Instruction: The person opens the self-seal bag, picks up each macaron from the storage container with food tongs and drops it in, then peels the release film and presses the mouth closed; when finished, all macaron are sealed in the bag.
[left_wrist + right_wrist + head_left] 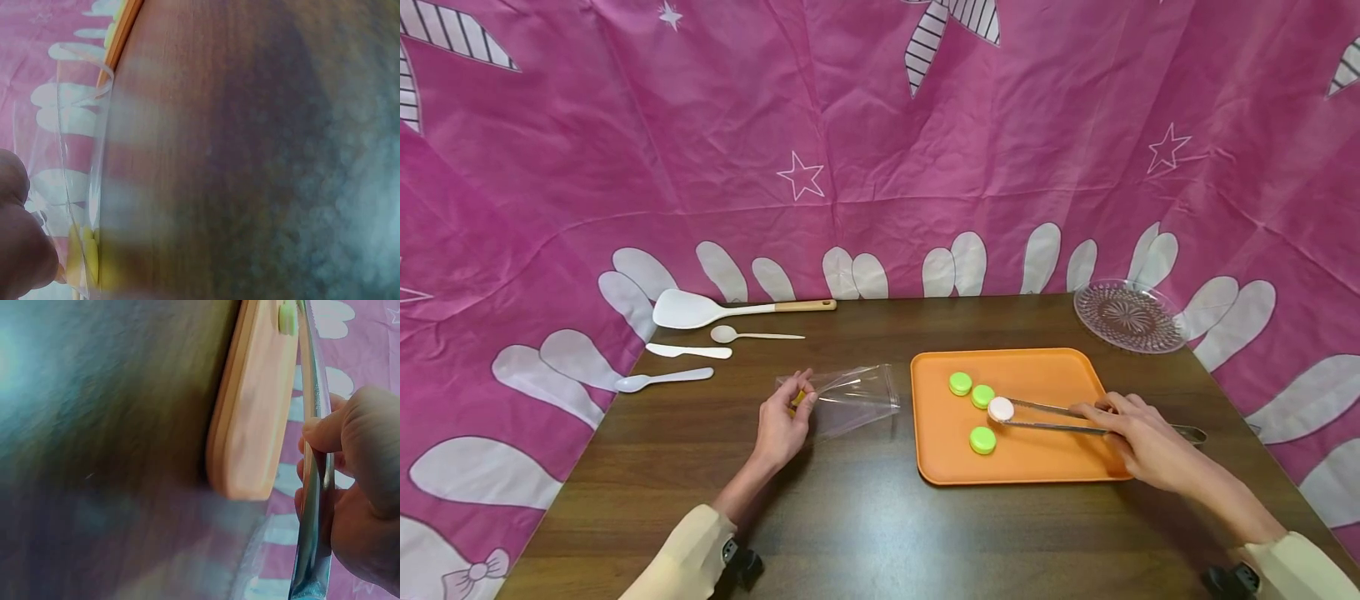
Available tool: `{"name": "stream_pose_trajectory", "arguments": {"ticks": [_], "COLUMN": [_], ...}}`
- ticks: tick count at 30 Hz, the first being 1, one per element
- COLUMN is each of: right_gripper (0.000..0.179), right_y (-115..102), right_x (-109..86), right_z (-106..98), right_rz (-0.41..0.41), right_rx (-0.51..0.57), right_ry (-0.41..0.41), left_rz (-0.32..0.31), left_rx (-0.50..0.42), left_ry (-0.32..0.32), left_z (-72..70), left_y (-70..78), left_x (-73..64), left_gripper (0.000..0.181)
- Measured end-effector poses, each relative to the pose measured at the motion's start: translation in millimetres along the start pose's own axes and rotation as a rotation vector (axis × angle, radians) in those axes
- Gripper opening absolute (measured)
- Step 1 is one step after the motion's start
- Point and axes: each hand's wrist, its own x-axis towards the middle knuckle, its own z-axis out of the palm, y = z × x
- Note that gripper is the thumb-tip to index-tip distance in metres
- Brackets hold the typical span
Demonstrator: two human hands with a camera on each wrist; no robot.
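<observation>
My left hand [784, 425] pinches a clear plastic bag [861, 396] near its left end, and the bag's wide end points toward the tray. Something yellow [91, 256], partly hidden by the fingers in the head view, shows at the held end. With my right hand [1153, 442] I grip metal tongs [1052, 427] around their arms. Between the tong tips sits a white macaron [1001, 409], over the orange tray [1060, 465]. Three green macarons lie on that tray: one in front [982, 440], one beside the tips [982, 396], one farther back [959, 383].
A clear patterned plate [1129, 317] stands at the back right. At the back left lie a white spatula [688, 310] with a wooden handle, a pale spoon [725, 334], a white knife [688, 351] and a white spoon [664, 378]. A pink cloth [865, 125] hangs behind the table.
</observation>
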Motion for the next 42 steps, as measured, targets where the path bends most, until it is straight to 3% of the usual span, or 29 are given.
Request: {"name": "stream_pose_trajectory", "arguments": {"ticks": [11, 27, 42], "right_gripper": [0.069, 0.059, 0.057], "right_y": [-14.1, -40.8, -59.8], "right_x": [39.0, 101.4, 148.0], "right_z": [9.7, 36.6, 63.4], "right_rz": [-0.032, 0.009, -0.061], "right_rx": [0.052, 0.135, 0.179], "right_ry": [-0.023, -0.150, -0.165], "left_rz": [-0.015, -0.028, -0.034], "left_rx": [0.015, 0.010, 0.008], "left_ry": [-0.005, -0.001, -0.018], "left_z": [0.3, 0.0, -0.9], "left_y": [-0.1, -0.4, 2.5], "left_x": [0.3, -1.2, -1.3], "left_gripper": [0.018, 0.017, 0.016]}}
